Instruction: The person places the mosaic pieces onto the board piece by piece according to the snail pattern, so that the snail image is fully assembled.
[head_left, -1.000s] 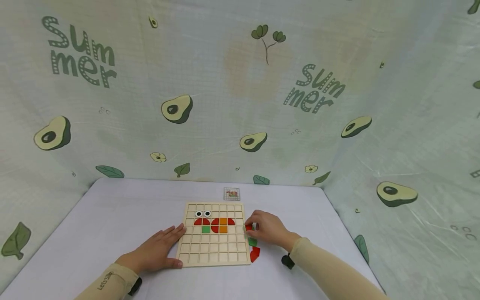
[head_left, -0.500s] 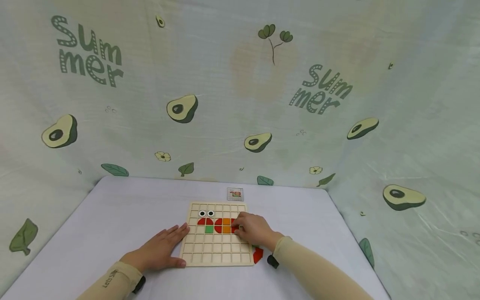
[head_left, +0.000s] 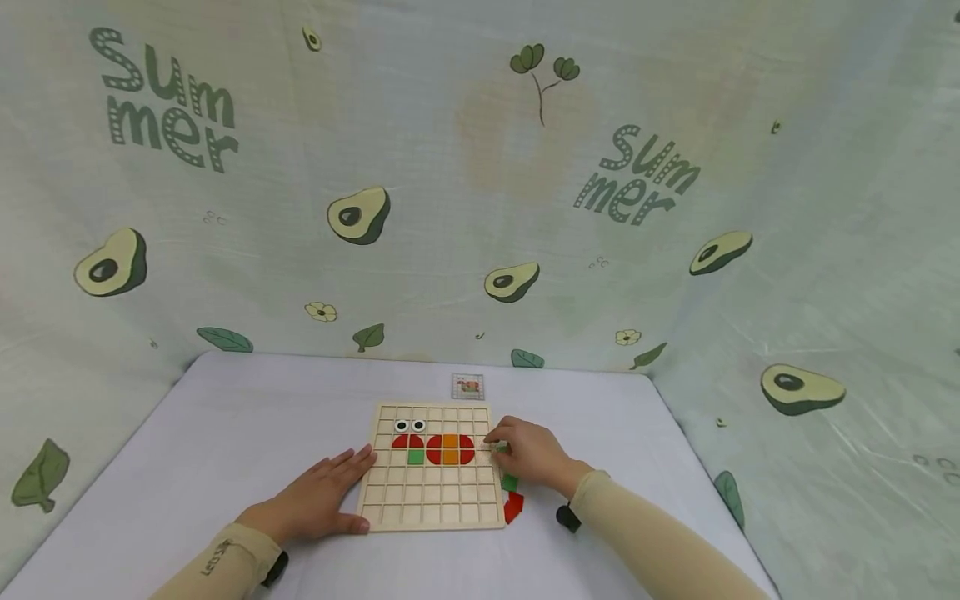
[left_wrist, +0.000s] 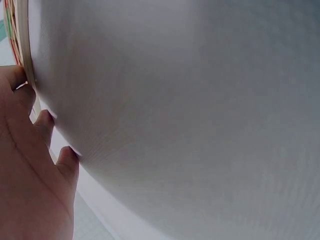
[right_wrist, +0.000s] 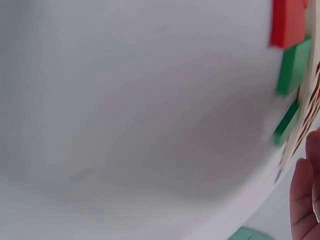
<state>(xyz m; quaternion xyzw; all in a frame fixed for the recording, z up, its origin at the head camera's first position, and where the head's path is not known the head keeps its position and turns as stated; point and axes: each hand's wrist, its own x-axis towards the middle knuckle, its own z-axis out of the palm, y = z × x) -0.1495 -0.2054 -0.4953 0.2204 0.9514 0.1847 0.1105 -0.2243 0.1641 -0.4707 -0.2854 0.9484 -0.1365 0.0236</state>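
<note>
In the head view a wooden grid board (head_left: pixel 420 518) lies on the table. On it sit two round eye pieces (head_left: pixel 410 426), a red half-round shape (head_left: pixel 408 442), a green square (head_left: pixel 416 457), and orange squares (head_left: pixel 450 450) flanked by red rounded pieces (head_left: pixel 467 450). My left hand (head_left: pixel 322 496) rests with fingers spread against the board's left edge. My right hand (head_left: pixel 534 454) hovers at the right edge, thumb and fingertips apart, no piece showing between them. Beneath and beside it lie green pieces (right_wrist: pixel 294 67) and red pieces (right_wrist: pixel 289 22) along the edge.
A small picture card (head_left: pixel 468 387) with a coloured grid figure lies behind the board. The white tabletop (head_left: pixel 285 417) meets a hanging cloth (head_left: pixel 420 125) printed with avocados and leaves at the back and sides.
My right hand carried a red piece from beside the board onto it, released it right of the orange squares, then drew back to the right edge. The left hand stayed against the board.
</note>
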